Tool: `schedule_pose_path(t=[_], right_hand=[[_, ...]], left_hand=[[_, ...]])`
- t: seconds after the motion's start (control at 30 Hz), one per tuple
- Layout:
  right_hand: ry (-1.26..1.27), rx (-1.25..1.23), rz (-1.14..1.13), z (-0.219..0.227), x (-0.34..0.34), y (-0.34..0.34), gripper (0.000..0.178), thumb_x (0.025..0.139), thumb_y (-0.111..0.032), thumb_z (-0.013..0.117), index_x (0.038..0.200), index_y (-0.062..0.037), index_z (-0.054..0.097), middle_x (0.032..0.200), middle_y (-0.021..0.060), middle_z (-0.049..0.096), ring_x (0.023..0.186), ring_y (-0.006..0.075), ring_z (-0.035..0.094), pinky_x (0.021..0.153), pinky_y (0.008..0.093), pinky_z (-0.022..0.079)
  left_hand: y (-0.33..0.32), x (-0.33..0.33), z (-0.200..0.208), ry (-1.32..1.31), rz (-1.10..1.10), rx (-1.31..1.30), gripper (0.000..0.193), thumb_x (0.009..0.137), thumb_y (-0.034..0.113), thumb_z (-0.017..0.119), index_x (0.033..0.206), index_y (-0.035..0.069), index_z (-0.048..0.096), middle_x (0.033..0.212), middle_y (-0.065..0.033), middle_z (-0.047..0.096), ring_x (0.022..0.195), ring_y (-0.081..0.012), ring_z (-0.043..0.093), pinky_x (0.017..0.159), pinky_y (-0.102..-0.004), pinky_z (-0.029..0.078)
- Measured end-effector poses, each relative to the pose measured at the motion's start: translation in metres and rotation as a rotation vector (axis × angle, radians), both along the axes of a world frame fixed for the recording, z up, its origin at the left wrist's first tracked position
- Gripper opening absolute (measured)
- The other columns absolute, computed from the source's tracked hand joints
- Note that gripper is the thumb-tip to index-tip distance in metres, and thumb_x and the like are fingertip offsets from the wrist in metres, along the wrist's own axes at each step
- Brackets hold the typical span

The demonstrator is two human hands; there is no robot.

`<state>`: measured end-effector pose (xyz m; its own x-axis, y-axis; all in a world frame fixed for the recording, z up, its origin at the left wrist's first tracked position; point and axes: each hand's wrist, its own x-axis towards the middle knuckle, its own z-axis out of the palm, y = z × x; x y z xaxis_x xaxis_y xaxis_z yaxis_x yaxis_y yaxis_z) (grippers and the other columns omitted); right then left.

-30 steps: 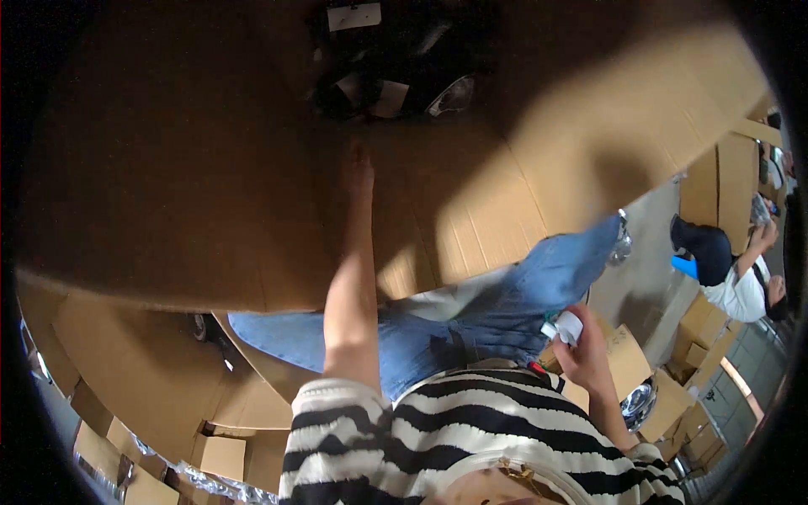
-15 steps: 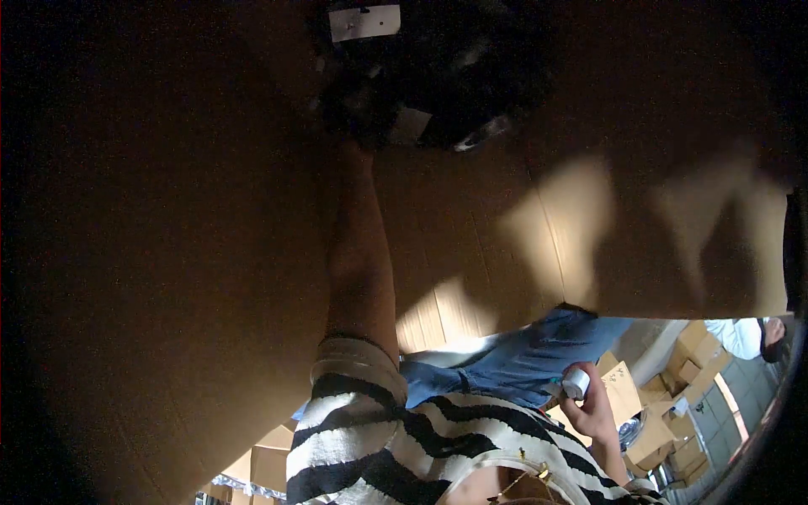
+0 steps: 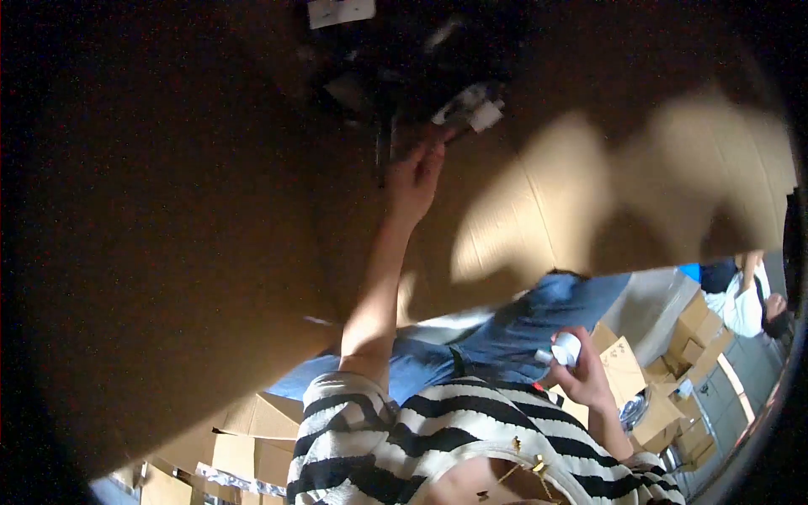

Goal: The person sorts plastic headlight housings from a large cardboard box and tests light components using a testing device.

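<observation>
My left arm reaches into a large cardboard box (image 3: pixel 210 278). At its end my left hand (image 3: pixel 415 177) has its fingers bent and close together, their tips in shadow at a shiny package (image 3: pixel 465 105) with a white label; what they grip is too dark to make out. Dark packages, some with a white label (image 3: pixel 341 12), lie deeper in the box. A thin dark strip (image 3: pixel 385 147) shows beside the hand. Outside the box, by my body, my right hand (image 3: pixel 585 383) is closed around a small white roll (image 3: pixel 566 348), with a pale piece sticking out at its side.
Below the box edge show my blue jeans (image 3: pixel 497 345). Several open cartons (image 3: pixel 694 337) stand at the right, a tiled floor (image 3: pixel 724 404) beyond them. Another person in white (image 3: pixel 742 310) is at the far right. More cartons (image 3: pixel 244 454) stand at the lower left.
My left hand has drawn back from the dark packages into better light and shifted right, beside the labelled package. My right hand still holds the white roll, slightly higher in view.
</observation>
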<state>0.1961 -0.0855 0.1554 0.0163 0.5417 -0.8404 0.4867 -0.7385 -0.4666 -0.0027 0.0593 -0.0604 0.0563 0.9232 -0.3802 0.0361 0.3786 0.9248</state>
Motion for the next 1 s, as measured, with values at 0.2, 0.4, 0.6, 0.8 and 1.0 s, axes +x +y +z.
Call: schedule_pose_path(t=[0.2, 0.4, 0.6, 0.8, 1.0], right_hand=[[0.172, 0.163, -0.14, 0.013, 0.012, -0.018, 0.031, 0.066, -0.007, 0.051, 0.095, -0.0035, 0.04, 0.076, 0.0022, 0.044, 0.072, 0.0089, 0.043, 0.064, 0.0217, 0.036], [0.337, 0.317, -0.306, 0.03, 0.037, -0.037, 0.031, 0.066, -0.002, 0.052, 0.095, -0.0032, 0.041, 0.083, 0.0024, 0.045, 0.077, 0.0078, 0.043, 0.068, 0.0216, 0.036], [0.44, 0.443, -0.472, 0.037, 0.059, -0.056, 0.032, 0.064, -0.002, 0.055, 0.094, -0.0027, 0.042, 0.085, 0.0032, 0.046, 0.079, 0.009, 0.045, 0.07, 0.0227, 0.036], [0.5, 0.54, -0.619, 0.044, 0.064, -0.066, 0.031, 0.064, -0.002, 0.053, 0.093, -0.0028, 0.042, 0.082, 0.002, 0.046, 0.077, 0.008, 0.044, 0.069, 0.0219, 0.036], [0.315, 0.439, -0.585, 0.048, 0.068, -0.076, 0.03, 0.064, -0.001, 0.051, 0.093, -0.0031, 0.042, 0.082, 0.0017, 0.046, 0.076, 0.0072, 0.044, 0.067, 0.0215, 0.036]], left_hand=[[-0.041, 0.013, 0.097, -0.201, -0.365, 0.303, 0.022, 0.075, 0.01, 0.049, 0.096, 0.002, 0.053, 0.062, -0.0025, 0.041, 0.054, -0.01, 0.036, 0.049, -0.021, 0.031], [-0.098, 0.047, 0.137, -0.406, -0.535, 0.256, 0.018, 0.071, 0.002, 0.051, 0.088, 0.0, 0.055, 0.073, -0.0066, 0.053, 0.061, -0.0122, 0.046, 0.056, -0.0216, 0.036], [-0.131, 0.087, 0.156, -0.342, -0.573, 0.389, 0.019, 0.066, -0.002, 0.053, 0.084, 0.002, 0.058, 0.074, -0.0071, 0.057, 0.064, -0.0159, 0.051, 0.059, -0.0253, 0.037], [-0.14, 0.101, 0.165, -0.212, -0.625, 0.516, 0.02, 0.063, -0.001, 0.055, 0.082, 0.003, 0.058, 0.074, -0.0064, 0.057, 0.063, -0.0169, 0.051, 0.058, -0.026, 0.036], [-0.146, 0.099, 0.172, -0.147, -0.568, 0.542, 0.02, 0.061, 0.0, 0.056, 0.081, 0.004, 0.059, 0.072, -0.0057, 0.057, 0.061, -0.0166, 0.049, 0.057, -0.0257, 0.036]])
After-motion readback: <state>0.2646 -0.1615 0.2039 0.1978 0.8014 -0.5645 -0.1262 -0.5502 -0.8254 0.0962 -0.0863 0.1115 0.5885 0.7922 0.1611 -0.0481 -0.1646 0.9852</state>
